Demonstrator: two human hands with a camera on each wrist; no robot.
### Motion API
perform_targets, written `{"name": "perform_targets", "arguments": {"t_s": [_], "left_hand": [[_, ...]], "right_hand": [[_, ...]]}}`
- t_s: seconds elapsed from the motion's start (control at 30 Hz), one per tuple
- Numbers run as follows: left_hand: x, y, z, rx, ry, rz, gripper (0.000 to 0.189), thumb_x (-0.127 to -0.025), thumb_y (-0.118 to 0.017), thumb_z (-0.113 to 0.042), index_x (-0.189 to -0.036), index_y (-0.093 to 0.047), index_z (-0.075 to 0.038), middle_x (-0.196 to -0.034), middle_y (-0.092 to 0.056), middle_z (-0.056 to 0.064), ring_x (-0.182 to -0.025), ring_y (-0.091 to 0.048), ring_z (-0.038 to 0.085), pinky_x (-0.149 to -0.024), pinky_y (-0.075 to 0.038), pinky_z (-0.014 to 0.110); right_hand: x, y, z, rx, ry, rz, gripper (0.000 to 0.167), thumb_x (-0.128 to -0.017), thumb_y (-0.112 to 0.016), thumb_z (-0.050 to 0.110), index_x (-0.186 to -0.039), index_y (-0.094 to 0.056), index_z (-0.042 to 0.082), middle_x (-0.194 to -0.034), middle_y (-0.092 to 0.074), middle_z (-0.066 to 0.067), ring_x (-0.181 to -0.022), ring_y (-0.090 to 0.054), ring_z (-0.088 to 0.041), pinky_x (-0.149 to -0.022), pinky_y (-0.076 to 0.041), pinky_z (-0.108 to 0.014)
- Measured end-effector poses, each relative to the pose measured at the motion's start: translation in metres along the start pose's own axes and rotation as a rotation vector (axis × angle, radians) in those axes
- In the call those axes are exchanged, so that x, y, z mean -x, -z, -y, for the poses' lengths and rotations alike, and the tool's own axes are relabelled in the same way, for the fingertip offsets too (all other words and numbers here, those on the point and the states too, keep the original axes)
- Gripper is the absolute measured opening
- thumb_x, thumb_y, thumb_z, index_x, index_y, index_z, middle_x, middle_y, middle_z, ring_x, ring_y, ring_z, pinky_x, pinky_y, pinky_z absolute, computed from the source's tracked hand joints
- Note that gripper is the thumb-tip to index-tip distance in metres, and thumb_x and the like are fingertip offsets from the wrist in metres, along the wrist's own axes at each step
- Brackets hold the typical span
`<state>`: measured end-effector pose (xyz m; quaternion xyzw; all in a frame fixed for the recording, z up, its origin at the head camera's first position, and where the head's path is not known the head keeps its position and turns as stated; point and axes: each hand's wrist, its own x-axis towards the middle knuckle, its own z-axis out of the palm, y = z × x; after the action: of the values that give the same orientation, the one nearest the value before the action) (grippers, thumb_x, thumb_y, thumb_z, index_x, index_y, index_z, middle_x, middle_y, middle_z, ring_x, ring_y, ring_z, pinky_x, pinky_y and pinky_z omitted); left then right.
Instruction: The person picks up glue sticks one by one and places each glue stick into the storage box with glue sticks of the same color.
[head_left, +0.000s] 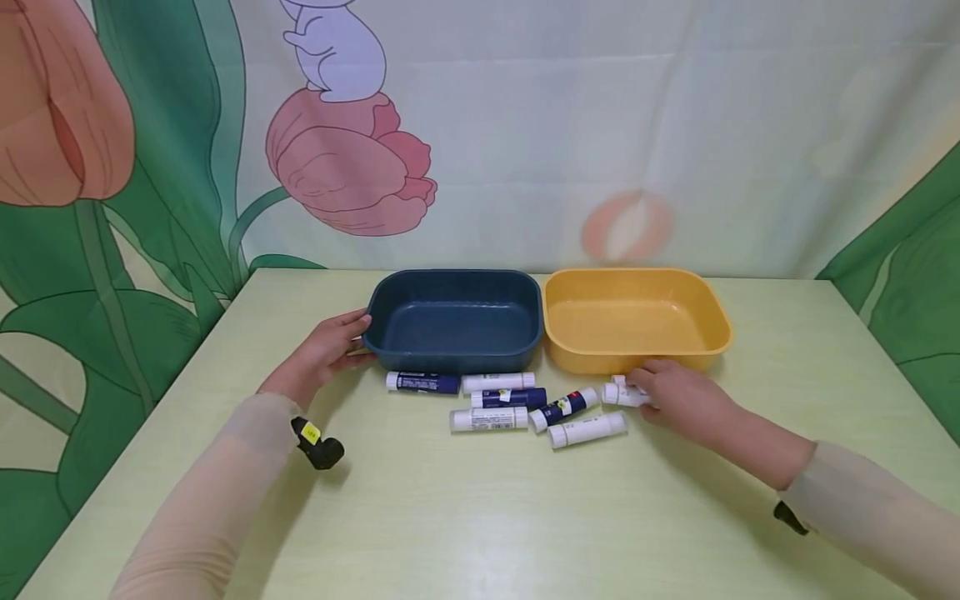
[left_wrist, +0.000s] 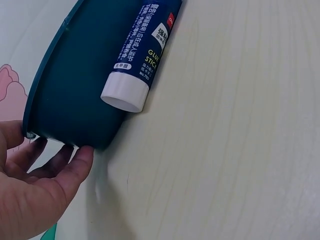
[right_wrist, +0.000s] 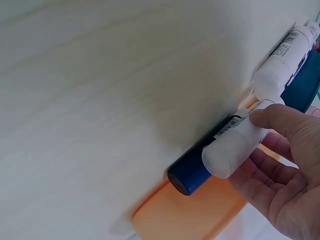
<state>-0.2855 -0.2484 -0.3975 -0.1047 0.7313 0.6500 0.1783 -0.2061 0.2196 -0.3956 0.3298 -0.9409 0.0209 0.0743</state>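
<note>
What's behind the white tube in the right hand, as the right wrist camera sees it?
Behind the white tube, a dark blue tube shows, with the yellow bin beyond. The white tube covers part of the dark blue tube; that part cannot be seen.

**A:** anyone able to read anything here?
**B:** yep, "GLUE STICK", "警告" and "No." (digits blurry) on the navy glue stick [left_wrist: 140, 52] near the left hand [left_wrist: 40, 185]
**A:** and the white tube [right_wrist: 235, 147] held in the right hand [right_wrist: 295, 165]?
**B:** nah, print's too fuzzy lol

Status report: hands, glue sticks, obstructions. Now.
Left hand touching blue bin. Right hand gripping white glue stick. Neighbouring glue sticks lie close beside it.
</note>
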Motion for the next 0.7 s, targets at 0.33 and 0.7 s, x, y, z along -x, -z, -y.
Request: {"name": "perform_targets", "arguments": {"t_s": [0.33,0.7], "left_hand": [[-0.002,0.003,0.002,0.001,0.005,0.020,0.058,-0.112,-0.036,-0.028,-0.165,-0.015,-0.013,-0.169,-0.026,0.020,-0.109,-0.060,0.005,-0.123,-0.036,0.043],[-0.001,0.002,0.000,-0.018,0.008,0.007,0.057,-0.113,-0.035,-0.027,-0.165,-0.017,-0.012,-0.168,-0.028,0.019,-0.116,-0.059,0.010,-0.121,-0.039,0.044]], "right_hand": [[-0.004,0.016,0.002,-0.048,-0.065,0.097,0.029,-0.082,-0.084,0.008,-0.107,-0.070,0.004,-0.097,-0.073,-0.006,-0.079,-0.058,-0.018,-0.075,-0.057,-0.035],[-0.018,0.049,-0.001,-0.240,-0.187,0.205,0.026,-0.087,-0.077,0.011,-0.110,-0.070,0.002,-0.090,-0.072,-0.006,-0.076,-0.058,-0.016,-0.070,-0.055,-0.032]]}}
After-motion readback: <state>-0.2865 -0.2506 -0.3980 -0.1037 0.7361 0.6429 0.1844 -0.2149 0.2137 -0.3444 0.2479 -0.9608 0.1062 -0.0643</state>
